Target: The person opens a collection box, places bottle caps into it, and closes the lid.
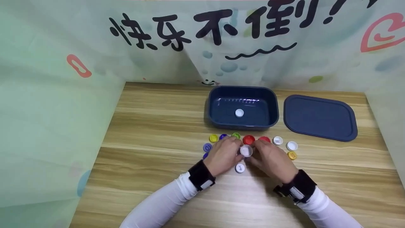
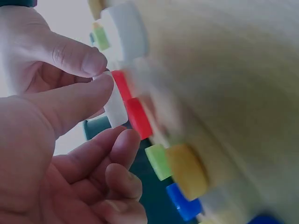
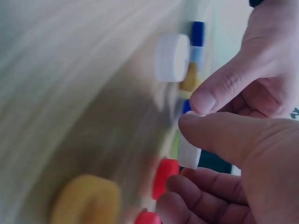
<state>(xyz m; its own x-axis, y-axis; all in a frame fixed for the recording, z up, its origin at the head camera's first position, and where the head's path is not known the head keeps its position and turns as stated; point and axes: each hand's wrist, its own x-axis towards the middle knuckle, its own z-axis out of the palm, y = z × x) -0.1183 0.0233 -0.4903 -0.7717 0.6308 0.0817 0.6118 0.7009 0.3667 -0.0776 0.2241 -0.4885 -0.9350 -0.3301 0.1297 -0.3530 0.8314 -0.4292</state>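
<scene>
Both hands hold one white bottle cap (image 1: 246, 151) just above the table, its hollow side up. My left hand (image 1: 223, 156) grips it from the left, thumb and fingers on its edge in the left wrist view. My right hand (image 1: 273, 160) grips the opposite side; in the right wrist view the cap (image 3: 189, 151) shows between thumb and fingers. Another white cap (image 1: 240, 168) lies nearer on the table. Beyond the hands are a red cap (image 1: 249, 140), a green cap (image 1: 236, 136) and a yellow cap (image 1: 213, 138). The hands partly cover some caps.
A dark blue box (image 1: 211, 109) stands behind the caps, with a white cap (image 1: 239, 113) on its floor. To its right lies a flat blue lid (image 1: 320, 117). An orange cap (image 1: 292, 155) and two white caps sit right of the hands. Printed cloth (image 1: 177, 66) surrounds the table.
</scene>
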